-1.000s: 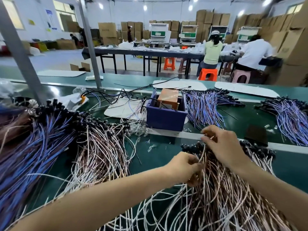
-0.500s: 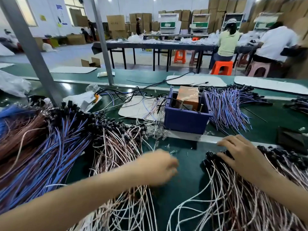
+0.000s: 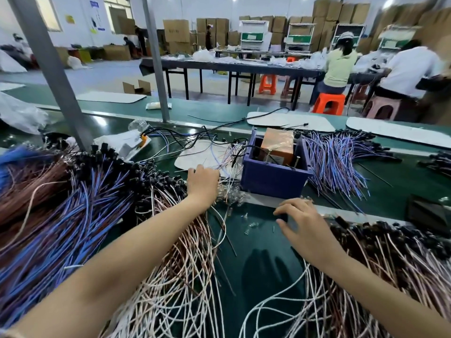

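Left hand has reached forward to loose wires beside the blue box, grip unclear.

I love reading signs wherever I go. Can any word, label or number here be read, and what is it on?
No text here can be read.
Blue wall poster: too small.
Yellow sign beside it: blurred.
Cardboard carton at the back: dark print, blurred.
Orange box in the blue bin: print too faint.
Green rack panels: blurred.
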Demonstrator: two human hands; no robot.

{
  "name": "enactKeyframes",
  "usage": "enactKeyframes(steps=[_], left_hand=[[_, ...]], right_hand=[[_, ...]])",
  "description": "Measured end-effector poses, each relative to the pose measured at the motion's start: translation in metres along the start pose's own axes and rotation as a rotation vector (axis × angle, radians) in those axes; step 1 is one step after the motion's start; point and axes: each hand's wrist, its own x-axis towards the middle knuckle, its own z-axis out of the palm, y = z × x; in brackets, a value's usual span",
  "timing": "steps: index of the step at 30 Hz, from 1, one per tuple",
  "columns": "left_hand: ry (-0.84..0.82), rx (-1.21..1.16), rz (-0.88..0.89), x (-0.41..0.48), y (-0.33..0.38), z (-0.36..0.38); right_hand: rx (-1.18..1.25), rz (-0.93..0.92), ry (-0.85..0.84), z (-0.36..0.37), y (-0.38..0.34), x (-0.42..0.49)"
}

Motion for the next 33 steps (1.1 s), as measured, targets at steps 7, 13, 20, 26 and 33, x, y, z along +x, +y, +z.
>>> enactKeyframes(steps=[7,13,20,26,33], left_hand=[[0.264,-0.843,0.454,-0.057,0.047,-0.085],[0.503,-0.544,0.996,-0.149,0.068,-0.097],[0.387,-0.53,1.02,-0.185,0.054,-0.1],[-0.053,-1.354,0.366,-0.174,0.059,-0.096],[-0.518,-2.25,-0.457,-0.117,0.057,-0.116]], right_hand=[[1.4,0.801,-0.199,-0.011,-0.044,0.028],[1.675,0.954,-0.44,-0.029,-0.068,0.035],[1.59,0.816,-0.503,-0.027,-0.079,0.011],[1.472,0.586,-0.14,-0.064,-0.074,0.005],[1.029,0.522,0.005,-0.076,-0.063,-0.015]])
